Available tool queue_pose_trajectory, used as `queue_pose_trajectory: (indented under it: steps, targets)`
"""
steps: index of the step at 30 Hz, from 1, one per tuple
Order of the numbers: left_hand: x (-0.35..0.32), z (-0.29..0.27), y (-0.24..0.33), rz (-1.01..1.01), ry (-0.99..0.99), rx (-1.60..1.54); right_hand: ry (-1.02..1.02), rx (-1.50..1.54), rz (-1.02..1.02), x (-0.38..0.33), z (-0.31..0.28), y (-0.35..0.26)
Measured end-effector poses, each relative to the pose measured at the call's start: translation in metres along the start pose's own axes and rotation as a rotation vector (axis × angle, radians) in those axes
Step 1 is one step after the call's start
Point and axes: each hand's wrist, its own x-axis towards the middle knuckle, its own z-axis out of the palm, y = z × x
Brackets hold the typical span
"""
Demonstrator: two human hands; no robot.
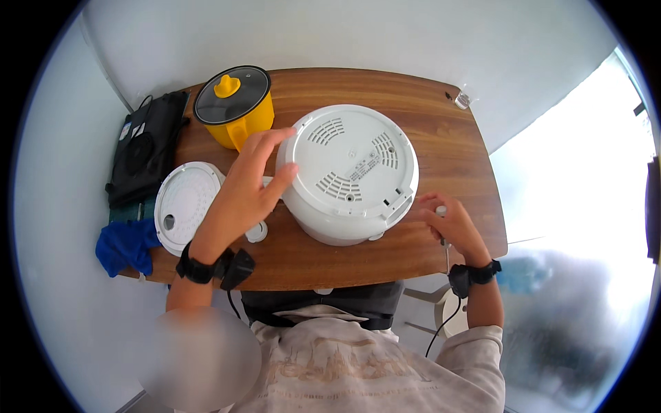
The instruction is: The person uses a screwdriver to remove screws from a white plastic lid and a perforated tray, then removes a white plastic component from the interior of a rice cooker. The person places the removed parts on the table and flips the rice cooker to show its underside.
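Note:
A white rice cooker (pixel 344 165) lies upside down in the middle of the table, its round vented base facing up. Several slots and screw holes show in that base. My left hand (pixel 255 179) rests at the cooker's left rim, fingers and thumb spread and touching the edge. Just right of the cooker, my right hand (pixel 451 224) is closed round a screwdriver (pixel 446 253). Its pale handle end pokes out between the fingers, and the thin shaft points back toward my wrist. The shaft's tip is hidden by the wrist strap.
On the wooden table (pixel 441 131), a yellow pot (pixel 251 118) with a glass lid stands back left. A round white lid (pixel 186 203) and a small white part (pixel 257 232) lie left. Beyond are a black bag (pixel 141 151) and blue cloth (pixel 127 244). A clear cup (pixel 463 101) stands far right.

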Motion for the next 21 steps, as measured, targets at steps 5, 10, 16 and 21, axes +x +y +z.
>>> queue_pose_trajectory:
  steps: [5, 10, 16, 21]
  targets:
    - [-0.016, 0.000, 0.013, 0.348, -0.085, 0.327, 0.147, -0.016, -0.265, -0.025, -0.025, -0.038]
    - [-0.024, 0.006, 0.012, 0.269, -0.145, 0.383, 0.137, 0.059, -0.343, -0.046, -0.038, -0.081]
    - [-0.021, 0.004, 0.009, 0.279, -0.136, 0.336, 0.197, 0.056, -0.835, -0.051, -0.051, -0.112]
    - [-0.020, 0.006, 0.009, 0.254, -0.115, 0.302, 0.261, -0.115, -1.114, -0.054, -0.067, -0.139]
